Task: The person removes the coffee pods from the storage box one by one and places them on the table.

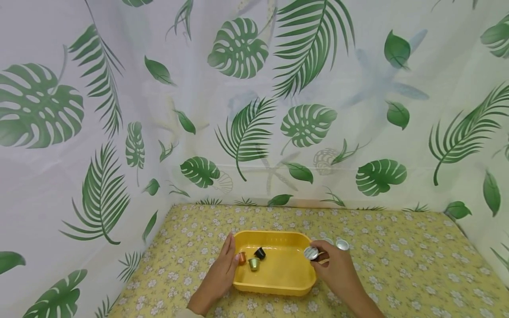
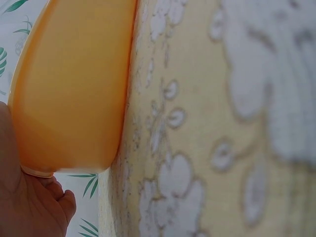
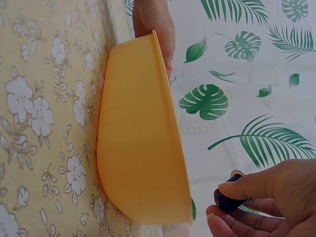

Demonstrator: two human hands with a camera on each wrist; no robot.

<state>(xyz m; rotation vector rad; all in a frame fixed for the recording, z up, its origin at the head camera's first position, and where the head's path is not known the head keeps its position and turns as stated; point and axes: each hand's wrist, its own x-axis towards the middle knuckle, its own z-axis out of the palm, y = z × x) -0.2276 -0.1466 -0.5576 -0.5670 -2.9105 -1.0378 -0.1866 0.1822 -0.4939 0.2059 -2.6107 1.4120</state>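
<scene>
A yellow plastic tray (image 1: 278, 289) sits on the cloth, its left rim gripped by my left hand (image 1: 216, 276), thumb over the edge. Inside it, toward the left, lie an orange coffee capsule (image 1: 242, 258), a gold-green one (image 1: 254, 264) and a black one (image 1: 260, 253). Above the tray's right rim, my right hand (image 1: 338, 269) pinches a dark blue coffee capsule (image 3: 228, 198) between thumb and fingers; its silver lid (image 1: 311, 252) faces up in the head view. In the left wrist view, the left hand (image 2: 37, 207) is against the tray's end.
Beyond my right hand, a silver-lidded capsule (image 1: 342, 244) stands on the floral tablecloth (image 1: 397, 265), with another pale lid (image 1: 328, 240) partly hidden beside it. A white leaf-print curtain (image 1: 254, 132) hangs behind the table and along its sides.
</scene>
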